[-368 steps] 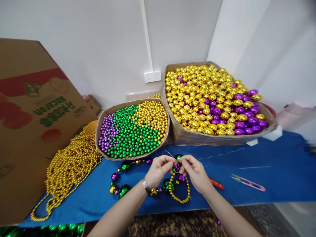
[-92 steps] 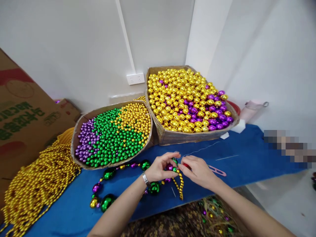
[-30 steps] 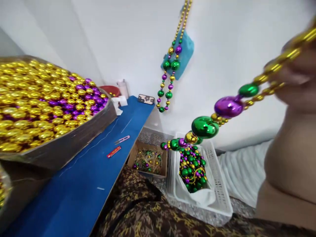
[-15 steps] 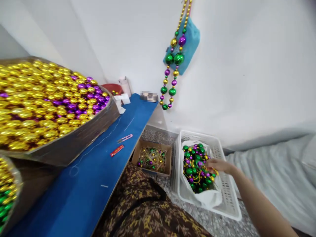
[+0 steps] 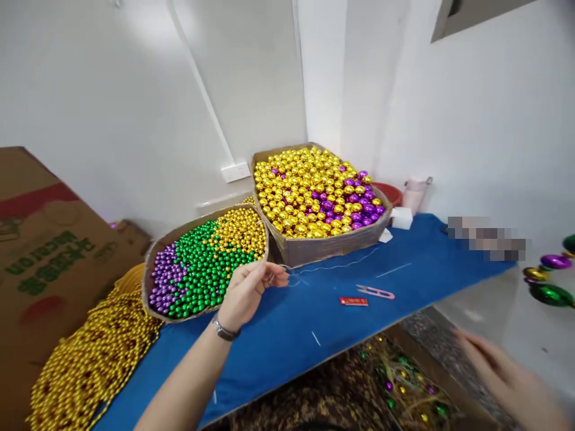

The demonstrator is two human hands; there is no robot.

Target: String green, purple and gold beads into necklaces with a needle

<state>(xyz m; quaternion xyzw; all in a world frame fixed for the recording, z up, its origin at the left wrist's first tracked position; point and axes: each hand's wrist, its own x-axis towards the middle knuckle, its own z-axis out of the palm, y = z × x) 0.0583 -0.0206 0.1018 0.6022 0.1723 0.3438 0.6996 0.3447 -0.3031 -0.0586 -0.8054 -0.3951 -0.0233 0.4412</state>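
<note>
My left hand (image 5: 248, 291), with a watch on the wrist, hovers over the blue table (image 5: 291, 335) in front of the box of small beads (image 5: 155, 251). Its thumb and fingers pinch the looped end of a thin clear thread (image 5: 287, 276), which trails right along the table below the box of large beads (image 5: 332, 242). My right hand (image 5: 492, 365) is low at the right, off the table's edge. It is blurred, its fingers are stretched out and it holds nothing.
Pink snips (image 5: 375, 292) and a small red item (image 5: 353, 301) lie on the table. A heap of gold bead strands (image 5: 90, 359) and a big carton (image 5: 45, 251) fill the left. A bead necklace (image 5: 550, 278) hangs at the right edge. A box of bead scraps (image 5: 404, 389) sits below.
The finished necklace went from the table into the white basket on the right. My view has swung back to the table. My left hand now pinches the thread and my right hand comes back with nothing in it.
</note>
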